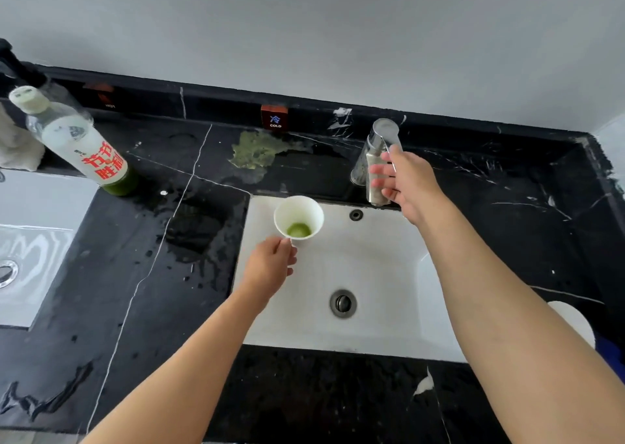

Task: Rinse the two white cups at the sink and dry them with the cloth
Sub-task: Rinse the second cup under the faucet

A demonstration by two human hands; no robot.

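My left hand (270, 264) grips a white cup (298, 217) by its handle over the back left of the white sink (382, 338). A green residue lies in the cup's bottom. My right hand (404, 181) reaches to the chrome tap (373, 159) behind the sink, thumb on the thin lever and fingers spread beside the spout. No water is seen running. At the right edge a white rounded thing (575, 321), maybe the second cup, is partly hidden by my right forearm. A white cloth (17, 145) lies at the far left.
A bottle (74, 139) with red lettering and green liquid stands on the wet black marble counter (135, 308). A green spill (257, 150) lies behind the sink near a COLD label (274, 118). A second basin (30, 240) is at the left.
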